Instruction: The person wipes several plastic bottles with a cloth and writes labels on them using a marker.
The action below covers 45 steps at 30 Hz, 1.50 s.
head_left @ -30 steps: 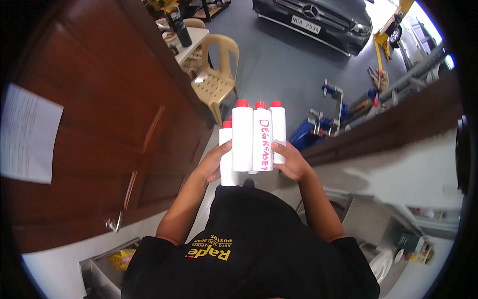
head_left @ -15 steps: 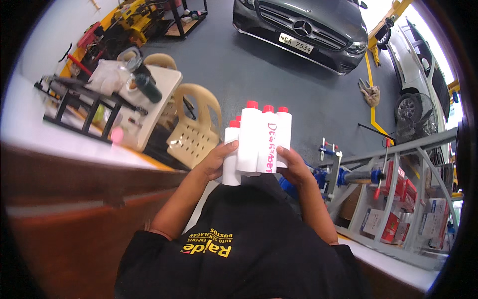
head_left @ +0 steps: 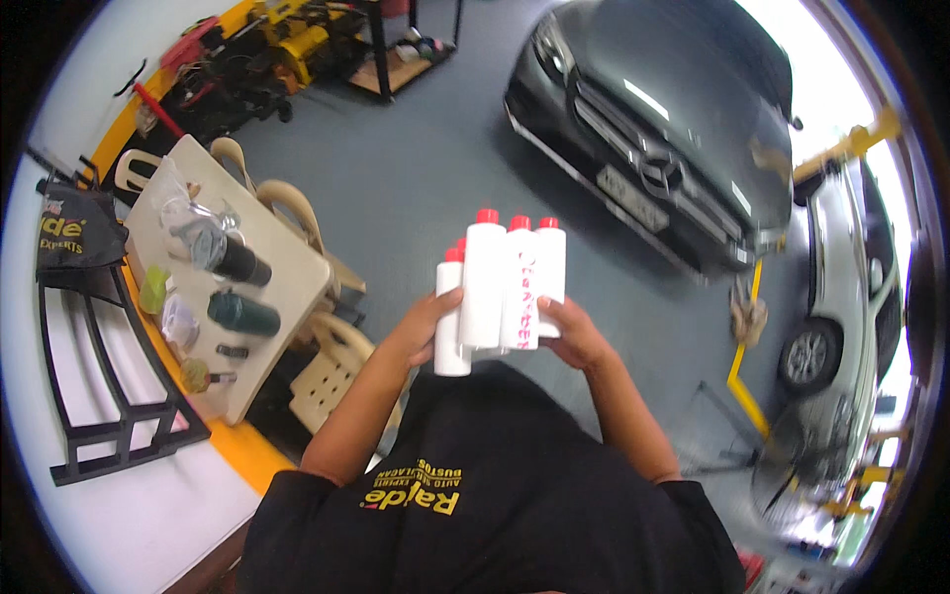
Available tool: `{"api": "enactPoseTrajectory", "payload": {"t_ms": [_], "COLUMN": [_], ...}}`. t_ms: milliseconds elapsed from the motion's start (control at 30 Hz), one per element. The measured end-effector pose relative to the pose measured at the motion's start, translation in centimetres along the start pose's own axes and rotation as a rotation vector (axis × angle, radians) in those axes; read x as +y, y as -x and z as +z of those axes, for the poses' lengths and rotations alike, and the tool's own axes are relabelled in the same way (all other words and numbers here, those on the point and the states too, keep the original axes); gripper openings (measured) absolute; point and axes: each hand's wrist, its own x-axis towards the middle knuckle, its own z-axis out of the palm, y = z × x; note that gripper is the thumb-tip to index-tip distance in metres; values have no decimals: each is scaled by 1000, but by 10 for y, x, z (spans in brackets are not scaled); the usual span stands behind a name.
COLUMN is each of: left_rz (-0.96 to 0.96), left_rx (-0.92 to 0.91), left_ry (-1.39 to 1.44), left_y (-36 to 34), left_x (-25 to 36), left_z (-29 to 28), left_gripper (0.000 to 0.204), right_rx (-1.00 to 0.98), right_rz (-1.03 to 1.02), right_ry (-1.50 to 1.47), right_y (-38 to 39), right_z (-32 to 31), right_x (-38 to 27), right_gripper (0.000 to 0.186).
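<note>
A cluster of several white plastic bottles [head_left: 483,287] with red caps is squeezed upright between my two hands in front of my chest. On the left side my left hand [head_left: 431,325] wraps round the outermost bottle, its thumb on the front. My right hand [head_left: 572,332] presses the cluster from the right, thumb against the rightmost bottle [head_left: 551,267]. One bottle [head_left: 522,297] in the middle carries red handwriting down its side. Those behind are mostly hidden; only a red cap or so shows.
To the left stands a cream table [head_left: 297,262] with a dark green tumbler [head_left: 243,312] and other items. Plastic chairs [head_left: 332,371] surround it. A black metal frame [head_left: 124,431] leans nearby. Ahead is a dark grey car [head_left: 663,119]; a white car [head_left: 841,317] and a fan [head_left: 792,475] are at right.
My view has turned left, so the table shows more fully and the grey car sits further right. The bottles stay gripped between both hands. The shelf of boxes at right has left the view.
</note>
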Motion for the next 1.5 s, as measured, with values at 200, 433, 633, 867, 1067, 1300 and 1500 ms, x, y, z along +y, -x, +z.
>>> {"api": "enactPoseTrajectory", "payload": {"t_ms": [200,433,633,867,1067,1300,1500], "left_rz": [197,160,86,174,337,567,565], "left_rx": [69,70,47,90,130,136,115], "left_ry": [108,0,-64,-53,-51,-80,-244], "left_y": [-133,-285,-412,-568,-654,-760,-855], "left_x": [120,315,478,641,800,962,1118], "left_z": [-76,-140,-169,-253,-303,-405,-500], "left_gripper": [74,75,70,72,69,77,99], "right_rx": [-152,-138,-125,-191,-461,-622,-598], "right_rz": [61,51,-23,15,50,97,176], "right_ry": [130,-44,-81,-31,66,172,244], "right_y": [-213,-430,-588,-813,-1022,-1249,-1440], "right_z": [-36,-75,-103,-128,-120,-100,-96], "right_x": [-116,-210,-315,-437,-578,-675,-739], "right_gripper": [79,75,70,75,81,83,83]}}
